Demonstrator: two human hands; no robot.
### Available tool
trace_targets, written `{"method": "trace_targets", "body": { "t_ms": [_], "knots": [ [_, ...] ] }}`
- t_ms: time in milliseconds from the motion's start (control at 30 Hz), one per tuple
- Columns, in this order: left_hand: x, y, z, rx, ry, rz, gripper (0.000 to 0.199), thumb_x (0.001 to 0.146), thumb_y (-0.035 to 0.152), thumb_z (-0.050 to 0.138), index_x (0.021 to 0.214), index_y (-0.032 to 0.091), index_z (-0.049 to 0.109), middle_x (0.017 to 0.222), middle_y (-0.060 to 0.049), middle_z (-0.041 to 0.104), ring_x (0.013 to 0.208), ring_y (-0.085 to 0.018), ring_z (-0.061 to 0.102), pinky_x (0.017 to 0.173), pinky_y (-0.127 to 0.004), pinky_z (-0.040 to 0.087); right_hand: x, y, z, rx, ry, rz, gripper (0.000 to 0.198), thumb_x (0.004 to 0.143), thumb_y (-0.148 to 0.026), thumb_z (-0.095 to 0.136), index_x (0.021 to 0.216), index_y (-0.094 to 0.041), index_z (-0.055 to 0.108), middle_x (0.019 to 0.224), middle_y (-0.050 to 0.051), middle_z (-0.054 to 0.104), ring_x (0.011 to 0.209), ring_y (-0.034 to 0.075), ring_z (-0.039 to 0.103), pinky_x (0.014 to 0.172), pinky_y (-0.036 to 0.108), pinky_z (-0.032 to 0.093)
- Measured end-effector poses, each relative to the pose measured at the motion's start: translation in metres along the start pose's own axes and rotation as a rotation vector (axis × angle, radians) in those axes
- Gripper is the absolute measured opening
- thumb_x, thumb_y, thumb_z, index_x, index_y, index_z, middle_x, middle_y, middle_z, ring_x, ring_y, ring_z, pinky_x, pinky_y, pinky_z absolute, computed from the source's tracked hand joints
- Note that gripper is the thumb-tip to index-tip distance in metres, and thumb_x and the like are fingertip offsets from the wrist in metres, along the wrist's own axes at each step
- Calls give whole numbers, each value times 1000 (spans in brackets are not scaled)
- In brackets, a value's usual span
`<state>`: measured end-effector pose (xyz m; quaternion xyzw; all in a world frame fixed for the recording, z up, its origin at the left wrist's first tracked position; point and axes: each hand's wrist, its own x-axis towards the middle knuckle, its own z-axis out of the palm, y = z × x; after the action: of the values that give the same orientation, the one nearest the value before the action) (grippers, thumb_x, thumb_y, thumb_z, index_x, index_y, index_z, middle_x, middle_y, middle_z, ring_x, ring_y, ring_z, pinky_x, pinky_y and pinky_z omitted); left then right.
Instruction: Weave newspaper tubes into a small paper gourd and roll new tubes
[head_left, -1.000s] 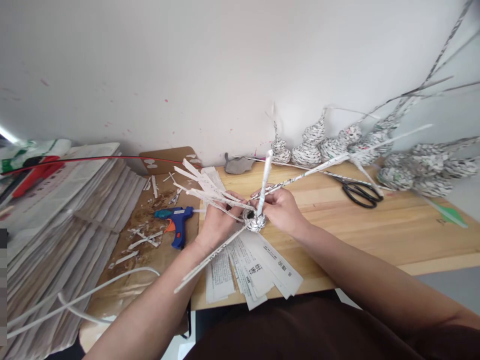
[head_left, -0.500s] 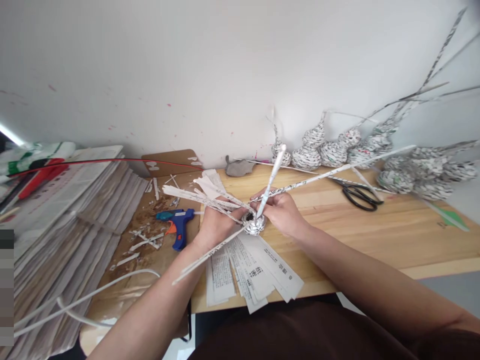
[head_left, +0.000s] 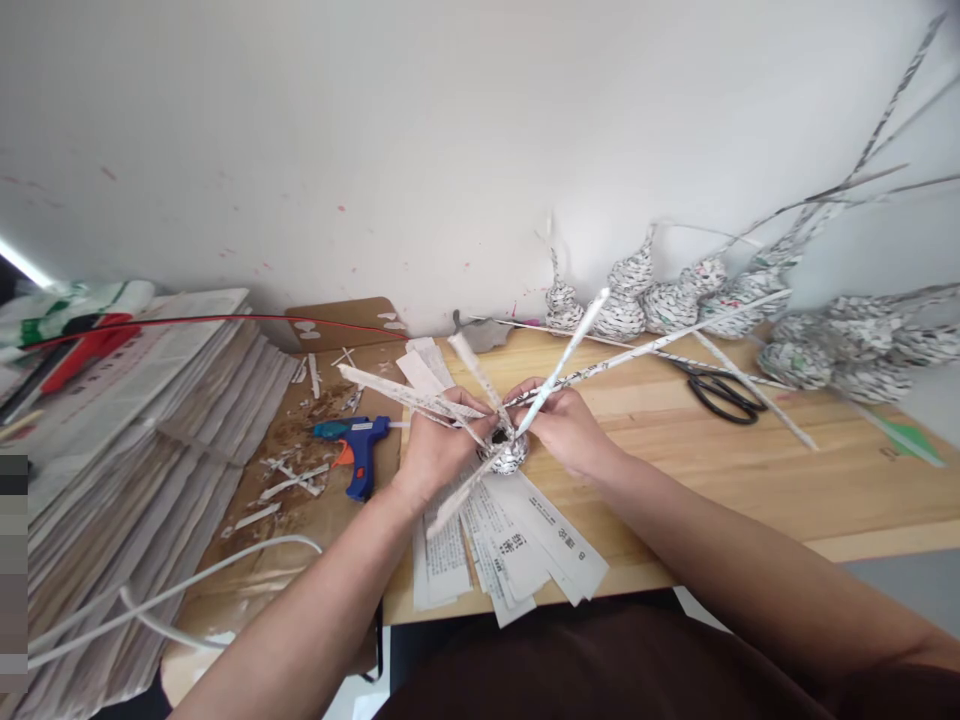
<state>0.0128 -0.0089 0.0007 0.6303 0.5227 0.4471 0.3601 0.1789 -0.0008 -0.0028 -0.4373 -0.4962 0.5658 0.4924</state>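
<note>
A small round woven piece of rolled newspaper (head_left: 508,463) with a dark opening at its top sits between my hands, several paper tubes sticking out of it. My left hand (head_left: 442,445) is closed on its left side, fingers partly hidden behind the tubes. My right hand (head_left: 559,425) pinches a long printed paper tube (head_left: 637,352), which reaches up to the right. A pale blue-white paper tube (head_left: 566,355) rises at a slant in front of the right fingers. Flat newspaper strips (head_left: 517,545) lie fanned out below the woven piece.
A glue gun (head_left: 361,455) lies on the left among paper scraps. A tall stack of newspaper (head_left: 202,450) stands at far left. Black scissors (head_left: 721,395) lie at right. Several woven gourd shapes (head_left: 667,305) line the wall. A white cable (head_left: 225,555) curves at lower left.
The tubes sticking out of the woven piece have swung round: one now points up behind it, and the lower left one has shifted right. The pale tube leans further right.
</note>
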Motion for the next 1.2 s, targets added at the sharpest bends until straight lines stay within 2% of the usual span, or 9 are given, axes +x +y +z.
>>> {"method": "trace_targets", "body": {
  "t_ms": [100, 300, 467, 533, 733, 867, 967, 1067, 1200],
  "knots": [
    [1, -7, 1, -27, 33, 11, 11, 67, 24, 72, 69, 15, 66, 70, -4, 71, 64, -17, 65, 62, -26, 51, 2, 6, -3, -44, -31, 13, 15, 63, -24, 74, 74, -17, 65, 67, -1, 67, 65, 14, 61, 64, 26, 47],
    [2, -14, 1, -7, 48, 62, 8, 66, 21, 71, 71, 16, 67, 69, -3, 71, 62, -16, 65, 59, -25, 50, 6, 3, -16, -306, -177, 39, 21, 73, -35, 73, 81, -16, 72, 77, 3, 72, 73, 18, 65, 67, 29, 48],
    [2, -10, 1, -39, 40, 43, 5, 68, 18, 69, 71, 16, 65, 67, -1, 70, 61, -14, 64, 58, -23, 50, 3, -8, -19, -270, -352, 76, 32, 67, -37, 80, 92, -17, 75, 90, 6, 75, 83, 20, 68, 77, 32, 50],
    [2, -7, 0, -35, 36, 40, 6, 69, 18, 69, 74, 16, 67, 69, -1, 71, 64, -14, 65, 60, -23, 51, 3, -7, -18, -306, -335, 49, 34, 66, -38, 81, 94, -18, 75, 91, 5, 75, 83, 20, 68, 75, 30, 51],
    [4, 0, -2, -17, 36, -36, 23, 63, 17, 73, 86, 15, 73, 81, -6, 76, 73, -18, 70, 68, -28, 56, 0, -2, -17, -578, -150, -44, 28, 83, -44, 64, 85, -19, 76, 83, 5, 76, 76, 20, 69, 65, 28, 48],
    [4, 1, -1, -5, 36, -65, 17, 65, 18, 71, 81, 15, 75, 79, -6, 77, 73, -20, 71, 69, -29, 57, -12, -13, -15, -880, -107, -134, 37, 91, -47, 51, 83, -21, 77, 63, 2, 71, 56, 17, 62, 56, 28, 42],
    [4, 3, -1, -6, 28, -63, 14, 68, 19, 70, 80, 15, 76, 77, -5, 77, 71, -20, 71, 67, -29, 57, -22, -21, -12, -1027, -132, -222, 42, 96, -46, 42, 87, -22, 75, 68, 2, 71, 63, 18, 64, 60, 28, 42],
    [3, 6, -3, -7, 53, -51, 14, 69, 20, 70, 80, 15, 76, 75, -5, 76, 70, -20, 71, 65, -28, 56, -29, -27, -8, -1032, -148, -331, 42, 99, -42, 37, 88, -21, 72, 81, 3, 72, 78, 19, 66, 70, 28, 44],
    [2, 6, -5, 7, 87, -26, 13, 71, 19, 68, 81, 16, 76, 77, -4, 76, 71, -19, 71, 66, -27, 55, -35, -31, -5, -942, -118, -370, 42, 99, -42, 38, 81, -21, 70, 69, 3, 69, 67, 18, 64, 66, 29, 44]
  ]
}}
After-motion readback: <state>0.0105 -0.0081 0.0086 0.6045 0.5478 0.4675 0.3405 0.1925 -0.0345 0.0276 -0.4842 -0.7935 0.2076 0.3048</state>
